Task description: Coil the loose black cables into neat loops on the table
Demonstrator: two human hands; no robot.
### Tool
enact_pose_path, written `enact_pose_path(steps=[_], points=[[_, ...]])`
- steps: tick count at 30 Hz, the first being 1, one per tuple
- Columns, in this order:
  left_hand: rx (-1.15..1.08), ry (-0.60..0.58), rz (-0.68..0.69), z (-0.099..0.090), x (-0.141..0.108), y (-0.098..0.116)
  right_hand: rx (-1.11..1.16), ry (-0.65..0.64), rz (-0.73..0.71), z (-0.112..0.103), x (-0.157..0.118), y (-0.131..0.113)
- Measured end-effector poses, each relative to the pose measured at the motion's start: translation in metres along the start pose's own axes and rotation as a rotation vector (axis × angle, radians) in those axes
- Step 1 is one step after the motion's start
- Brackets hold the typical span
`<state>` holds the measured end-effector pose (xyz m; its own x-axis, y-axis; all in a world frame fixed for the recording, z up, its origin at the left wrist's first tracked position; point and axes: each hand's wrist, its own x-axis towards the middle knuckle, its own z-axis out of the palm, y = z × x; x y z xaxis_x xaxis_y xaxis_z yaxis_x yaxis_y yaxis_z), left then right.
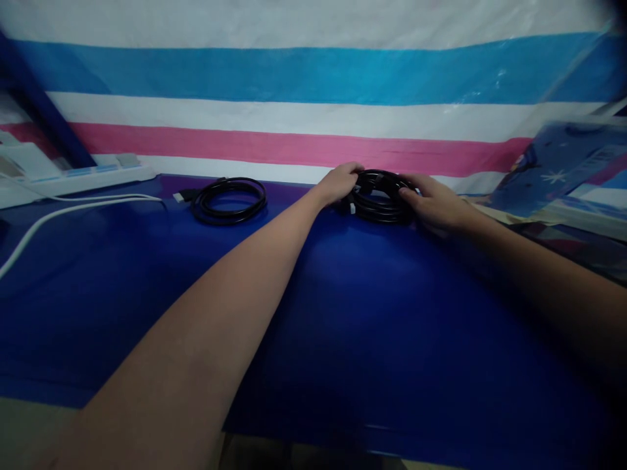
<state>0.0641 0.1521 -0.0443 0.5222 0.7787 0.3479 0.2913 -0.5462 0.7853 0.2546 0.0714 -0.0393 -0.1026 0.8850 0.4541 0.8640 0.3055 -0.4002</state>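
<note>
A thick stack of coiled black cable point(382, 212) rests on the blue tabletop point(362, 313) near its back edge. My left hand point(340, 183) grips the coil's left side, its fingers partly hidden behind the cable. On the right side, my right hand point(431, 201) is closed round the coil, thumb on top. A white-tipped connector point(352, 208) shows below my left hand. Further left lies a smaller black cable coil point(230, 201), touched by neither hand, with its plug point(183, 195) pointing left.
A white power strip point(105, 176) with white cords point(73, 207) occupies the back left. At the right are a blue printed package point(563, 166) and other flat items. A striped sheet point(294, 75) hangs behind the table.
</note>
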Motion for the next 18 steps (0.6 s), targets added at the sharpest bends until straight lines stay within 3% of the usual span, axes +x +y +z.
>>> enact_pose_path(steps=[8, 18], points=[[-0.055, 0.099, 0.122, -0.002, 0.014, -0.006, 0.002, 0.092, 0.038, -0.003, 0.0, -0.005], [-0.028, 0.225, 0.114, -0.008, 0.01, -0.007, -0.019, 0.157, 0.05, -0.006, 0.001, -0.005]])
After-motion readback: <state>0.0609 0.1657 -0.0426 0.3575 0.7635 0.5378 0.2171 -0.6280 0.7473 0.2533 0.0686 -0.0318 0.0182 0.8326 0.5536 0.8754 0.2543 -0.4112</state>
